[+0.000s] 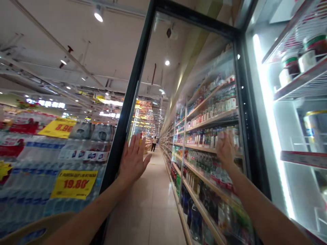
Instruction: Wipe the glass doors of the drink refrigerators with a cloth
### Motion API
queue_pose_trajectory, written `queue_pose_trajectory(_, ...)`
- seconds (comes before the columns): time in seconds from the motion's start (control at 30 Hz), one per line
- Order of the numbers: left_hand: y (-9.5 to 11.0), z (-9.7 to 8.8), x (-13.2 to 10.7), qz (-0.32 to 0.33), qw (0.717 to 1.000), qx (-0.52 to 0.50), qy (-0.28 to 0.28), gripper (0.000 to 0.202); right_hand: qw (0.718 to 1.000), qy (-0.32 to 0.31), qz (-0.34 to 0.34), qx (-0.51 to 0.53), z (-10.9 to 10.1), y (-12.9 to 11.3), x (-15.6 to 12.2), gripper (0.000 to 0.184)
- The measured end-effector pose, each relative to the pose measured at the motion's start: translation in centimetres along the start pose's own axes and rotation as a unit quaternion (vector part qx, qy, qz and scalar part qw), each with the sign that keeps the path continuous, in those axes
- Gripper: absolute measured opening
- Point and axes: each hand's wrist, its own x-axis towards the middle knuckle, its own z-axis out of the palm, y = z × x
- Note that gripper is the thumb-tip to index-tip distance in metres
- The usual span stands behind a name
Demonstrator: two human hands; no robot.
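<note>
A black-framed glass door stands swung out from a lit refrigerated cabinet on the right. My left hand is open, fingers spread and palm toward the door, at the inner edge of its left frame bar. My right hand is raised in front of the right part of the glass. Motion smears its fingers, so their pose and any contact with the pane are unclear. Through the glass, or mirrored in it, appear long shelves of bottles.
Inside the cabinet, jars stand on a wire shelf, with a can lower down. Stacked packs of bottled water with a yellow price sign fill the left. A beige handle-like edge shows at lower left. A person is far down the aisle.
</note>
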Motion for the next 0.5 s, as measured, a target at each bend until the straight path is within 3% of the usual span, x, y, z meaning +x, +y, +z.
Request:
queue_pose_trajectory(0.03,0.0,0.0,0.0,0.000,1.000,0.001,-0.002,0.059,0.998,0.031,0.060,-0.005,0.2,-0.1,0.3,0.054)
queue_pose_trajectory(0.07,0.0,-0.1,0.0,-0.001,1.000,0.003,-0.003,0.059,0.996,0.044,0.075,-0.006,0.5,-0.4,0.4,0.054)
queue_pose_trajectory(0.1,0.0,-0.1,0.0,-0.002,1.000,0.003,-0.004,0.059,0.998,0.037,0.040,-0.004,0.8,-0.8,0.3,0.054)
queue_pose_trajectory(0.2,0.0,-0.1,0.0,-0.003,1.000,0.001,-0.007,0.058,0.979,-0.040,-0.201,0.021,1.2,-2.1,-0.6,0.047)
queue_pose_trajectory(0.23,0.0,-0.1,0.0,-0.003,1.000,0.000,-0.009,0.058,0.968,-0.051,-0.245,0.027,1.2,-2.2,-0.8,0.045)
queue_pose_trajectory(0.3,0.0,-0.1,0.0,-0.005,1.000,-0.004,-0.013,0.058,0.979,-0.020,-0.201,0.025,1.0,-1.8,-0.8,0.046)
queue_pose_trajectory(0.4,0.0,-0.1,0.0,-0.007,1.000,-0.008,-0.020,0.059,0.997,0.063,-0.034,0.004,0.8,-1.2,-0.7,0.053)
queue_pose_trajectory(0.43,0.1,-0.1,0.0,-0.007,1.000,-0.009,-0.021,0.059,0.998,0.061,-0.032,0.002,0.8,-1.2,-0.8,0.054)
queue_pose_trajectory(0.5,0.1,-0.1,0.0,-0.007,1.000,-0.011,-0.023,0.059,0.992,0.010,-0.122,0.009,0.9,-1.4,-1.4,0.050)
